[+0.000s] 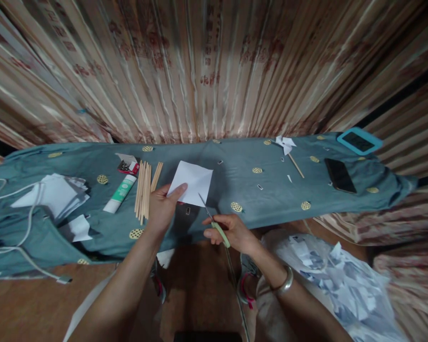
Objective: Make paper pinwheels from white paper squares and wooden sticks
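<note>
Paper [194, 183], a white square, sits tilted above the near edge of the table [235, 156], roughly mid-table. Your left hand [164, 206] pinches it at its lower-left corner, thumb on top, fingers underneath. Your right hand [231, 232] is closed round the green handles of the scissors [214, 223]; blades point up and left w/ tips just at the paper's lower-right edge. Can't tell if the blades are parted or closed: too thin and dark here. Hands are apart, paper and scissors between them. A bangle [285, 282] sits on your right wrist.

Just left of your left hand: a bundle of sticks [144, 190] lying roughly front-to-back on the cloth, near your knuckles. Next left, a glue tube [120, 193], white w/ green label, lying at an angle. Behind it a small red box of clips [128, 166]. Further left, a stack of white sheets [53, 194] and a loose scrap [80, 228], w/ a white cable [24, 223] looping across the far-left end.

Right half of the table: a paper pinwheel [287, 145] on a stick near the back edge, a dark phone [339, 175] well right of it, and a blue-rimmed device [359, 141] at the far-right corner. Below your right arm, a clear bag [335, 275] full of paper offcuts, on the floor.
</note>
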Demonstrator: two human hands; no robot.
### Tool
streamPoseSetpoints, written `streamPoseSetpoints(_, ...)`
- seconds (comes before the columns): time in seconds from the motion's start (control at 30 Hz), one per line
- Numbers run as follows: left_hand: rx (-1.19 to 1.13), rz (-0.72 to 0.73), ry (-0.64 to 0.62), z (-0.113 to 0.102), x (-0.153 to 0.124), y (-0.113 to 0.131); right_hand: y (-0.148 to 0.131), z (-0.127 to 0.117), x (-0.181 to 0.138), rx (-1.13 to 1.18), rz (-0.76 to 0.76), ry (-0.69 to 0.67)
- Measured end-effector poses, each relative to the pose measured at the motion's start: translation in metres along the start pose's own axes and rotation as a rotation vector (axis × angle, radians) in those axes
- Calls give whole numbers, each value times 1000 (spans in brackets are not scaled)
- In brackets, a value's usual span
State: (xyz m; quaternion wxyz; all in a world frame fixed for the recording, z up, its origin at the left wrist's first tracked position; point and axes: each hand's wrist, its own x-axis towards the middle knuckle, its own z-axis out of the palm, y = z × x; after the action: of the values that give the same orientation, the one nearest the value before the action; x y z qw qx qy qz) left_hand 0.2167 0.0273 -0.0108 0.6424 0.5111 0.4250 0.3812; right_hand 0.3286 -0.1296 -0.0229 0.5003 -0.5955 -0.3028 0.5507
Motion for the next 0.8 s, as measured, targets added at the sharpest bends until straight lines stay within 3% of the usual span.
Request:
streamPoseSetpoints(0.27, 47, 60, -15, 2, -9, 11, -3, 6, -11, 66, 29, -10)
streamPoseSetpoints(0.8, -48, 107, -54, 10, 3, 8, -6, 4, -2, 5, -10, 32)
